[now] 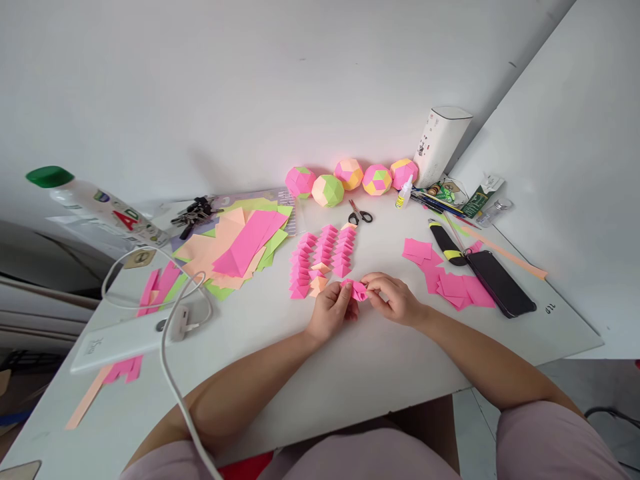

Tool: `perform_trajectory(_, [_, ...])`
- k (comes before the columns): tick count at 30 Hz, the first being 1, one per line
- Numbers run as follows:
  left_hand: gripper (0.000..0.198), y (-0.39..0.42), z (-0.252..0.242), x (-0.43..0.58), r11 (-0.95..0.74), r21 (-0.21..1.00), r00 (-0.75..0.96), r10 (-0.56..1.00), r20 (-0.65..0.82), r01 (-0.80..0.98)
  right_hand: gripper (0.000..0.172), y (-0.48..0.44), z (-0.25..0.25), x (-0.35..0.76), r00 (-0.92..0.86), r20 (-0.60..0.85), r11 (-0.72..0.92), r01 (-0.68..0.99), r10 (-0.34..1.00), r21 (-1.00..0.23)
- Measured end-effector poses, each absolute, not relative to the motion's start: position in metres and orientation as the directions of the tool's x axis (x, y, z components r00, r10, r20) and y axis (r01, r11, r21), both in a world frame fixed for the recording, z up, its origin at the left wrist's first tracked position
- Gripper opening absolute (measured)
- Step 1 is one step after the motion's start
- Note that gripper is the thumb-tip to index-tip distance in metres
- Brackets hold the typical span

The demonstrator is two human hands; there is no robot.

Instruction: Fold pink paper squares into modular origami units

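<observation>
A small folded piece of pink paper (358, 290) is held over the front of the table between both hands. My left hand (331, 308) pinches it from the left, thumb on top. With thumb and fingertips, my right hand (393, 297) grips its right edge. Just beyond the hands stand rows of folded pink paper units (325, 247), with a few peach ones (318, 286) among them. Flat pink paper squares (453, 287) lie to the right of my right hand.
Behind the rows are scissors (359, 213), several paper balls (327, 191) and a glue bottle (404, 193). Coloured sheets (240, 247), a white power bank (125, 339) with a cable and a tall bottle (100, 207) are left. A black phone-like case (503, 283) and a cutter (447, 243) lie right.
</observation>
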State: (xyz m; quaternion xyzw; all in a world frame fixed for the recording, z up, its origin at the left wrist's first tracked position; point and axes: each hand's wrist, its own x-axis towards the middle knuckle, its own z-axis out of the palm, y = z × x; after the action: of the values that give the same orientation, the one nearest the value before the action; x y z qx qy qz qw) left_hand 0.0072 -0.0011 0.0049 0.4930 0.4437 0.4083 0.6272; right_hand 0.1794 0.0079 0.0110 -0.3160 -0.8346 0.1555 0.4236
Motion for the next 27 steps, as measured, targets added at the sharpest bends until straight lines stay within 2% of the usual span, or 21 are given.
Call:
perform_trajectory(8, [0.041, -0.0011, 0.0059, 0.0080, 0.163, 0.981, 0.263, 0.956, -0.132, -0.101, 0.006, 0.0078, 0.0117, 0.1795, -0.502, 0.638, 0.812, 0.359, 0.584, -0.461])
perform_trajectory(12, [0.041, 0.0003, 0.0059, 0.0075, 0.175, 0.977, 0.260, 0.955, -0.140, -0.120, 0.016, 0.0072, 0.0146, 0.1784, -0.532, 0.637, 0.830, 0.358, 0.558, -0.428])
perform_trajectory(22, [0.033, 0.0056, 0.0044, 0.0034, 0.253, 0.950, 0.378, 0.910, -0.169, -0.184, 0.031, 0.0072, 0.0154, 0.1785, -0.596, 0.628, 0.865, 0.356, 0.501, -0.353])
perform_trajectory(27, [0.034, 0.0074, 0.0032, 0.0016, 0.269, 0.946, 0.431, 0.886, -0.169, -0.182, 0.029, 0.0071, 0.0177, 0.1776, -0.584, 0.654, 0.875, 0.359, 0.481, -0.324])
